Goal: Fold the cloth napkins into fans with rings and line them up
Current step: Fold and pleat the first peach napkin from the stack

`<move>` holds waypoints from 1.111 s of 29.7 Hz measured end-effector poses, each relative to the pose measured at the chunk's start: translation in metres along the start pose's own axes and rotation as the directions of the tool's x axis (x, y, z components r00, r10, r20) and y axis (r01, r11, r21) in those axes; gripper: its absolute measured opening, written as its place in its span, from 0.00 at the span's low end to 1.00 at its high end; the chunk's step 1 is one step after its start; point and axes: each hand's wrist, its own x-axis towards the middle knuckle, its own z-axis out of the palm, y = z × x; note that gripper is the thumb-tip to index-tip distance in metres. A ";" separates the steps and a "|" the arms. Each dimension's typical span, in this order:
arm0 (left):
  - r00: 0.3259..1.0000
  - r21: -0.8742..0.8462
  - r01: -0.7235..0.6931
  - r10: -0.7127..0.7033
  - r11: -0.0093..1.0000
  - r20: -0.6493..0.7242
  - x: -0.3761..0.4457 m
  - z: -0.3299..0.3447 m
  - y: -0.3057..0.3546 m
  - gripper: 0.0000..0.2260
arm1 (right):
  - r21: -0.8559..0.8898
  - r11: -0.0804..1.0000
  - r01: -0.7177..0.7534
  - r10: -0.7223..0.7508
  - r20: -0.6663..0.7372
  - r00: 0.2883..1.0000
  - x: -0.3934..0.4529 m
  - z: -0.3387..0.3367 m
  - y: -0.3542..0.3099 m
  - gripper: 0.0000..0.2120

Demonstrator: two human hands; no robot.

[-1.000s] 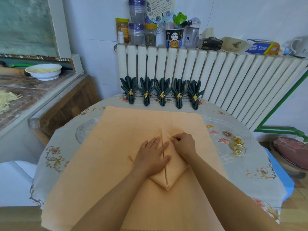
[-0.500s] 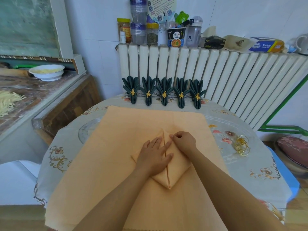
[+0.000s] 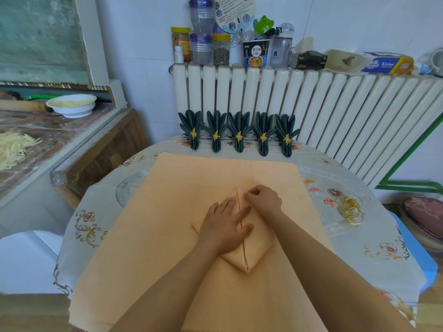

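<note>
The round surface (image 3: 359, 238) has a floral cloth on it, and most of the middle is covered by a big peach cloth (image 3: 148, 226) that hangs over the near edge. There's bare tablecloth left and right of it, more on the right, where a little heap of gold rings (image 3: 352, 209) sits near the right edge, well apart from the hands.

The peach napkin (image 3: 257, 248) being folded lies on top of that cloth, dead centre, with two flaps meeting at a centre seam and coming to a point toward the near side. The left hand (image 3: 225, 228) lies flat on the left flap, fingers straight and spread a bit, fingertips reaching the seam, pressing it down. The right hand (image 3: 265, 200) is at the top of the right flap with its fingers curled in, and it looks like it's pinching the fabric right by the seam. Both forearms come in from the bottom of the head view.

Along the far edge, five dark green fan napkins (image 3: 239, 130) with gold rings stand in a tidy row against the white radiator (image 3: 335, 109), just beside each other.

On top of the radiator: jars (image 3: 221, 52), a noodle cup (image 3: 255, 55), a bottle. On the counter to the left, a white bowl (image 3: 72, 109) with something pale yellow in it.
</note>
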 end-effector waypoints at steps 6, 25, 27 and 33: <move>1.000 -0.007 -0.010 0.010 1.000 0.005 -0.002 -0.003 0.000 0.25 | 0.049 0.998 -0.048 0.044 0.070 0.997 0.014 0.003 -0.011 0.11; 1.000 0.016 -0.002 0.002 1.000 -0.025 0.001 0.001 -0.003 0.25 | -0.038 0.984 0.173 -0.177 -0.196 0.965 -0.010 0.003 0.001 0.11; 0.999 0.021 -0.005 0.006 1.000 -0.033 0.002 0.001 -0.003 0.25 | -0.168 0.959 0.230 -0.266 -0.242 0.933 -0.033 0.001 0.011 0.15; 1.000 0.042 -0.007 0.008 0.999 -0.018 0.000 0.000 -0.001 0.25 | -0.457 0.868 0.194 -0.225 -0.014 0.974 -0.084 0.009 0.037 0.38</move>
